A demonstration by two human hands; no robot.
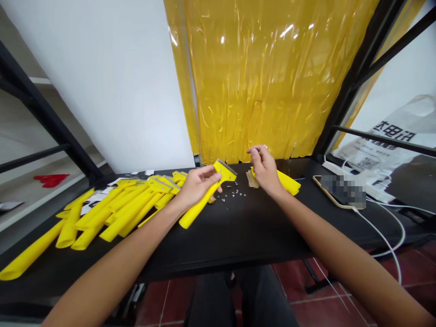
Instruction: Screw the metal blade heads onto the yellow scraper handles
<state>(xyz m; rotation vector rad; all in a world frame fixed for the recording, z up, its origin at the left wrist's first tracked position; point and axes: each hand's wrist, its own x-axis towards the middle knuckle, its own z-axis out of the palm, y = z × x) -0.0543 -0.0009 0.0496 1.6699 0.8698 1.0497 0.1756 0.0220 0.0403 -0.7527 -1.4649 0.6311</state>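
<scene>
My left hand (pixel 199 184) grips a yellow scraper (pixel 200 204) with a grey metal edge at its wide head. The scraper is tilted, its hollow handle end pointing down toward me. My right hand (pixel 262 165) is raised a little to the right, thumb and fingers pinched together; whatever may be between them is too small to make out. Beneath and behind that hand lie another yellow handle (pixel 289 182) and a piece of brown cardboard (pixel 252 180). Several small screws and nuts (pixel 234 193) are scattered on the black table (pixel 231 236) between my hands.
A pile of yellow scrapers (pixel 132 204) covers the left side of the table. At the right lie a phone (pixel 340 190) and white cables (pixel 391 247). Yellow plastic strips (pixel 265 91) hang behind, beside a white panel (pixel 112 81). Black frame posts (pixel 350 86) stand at both sides.
</scene>
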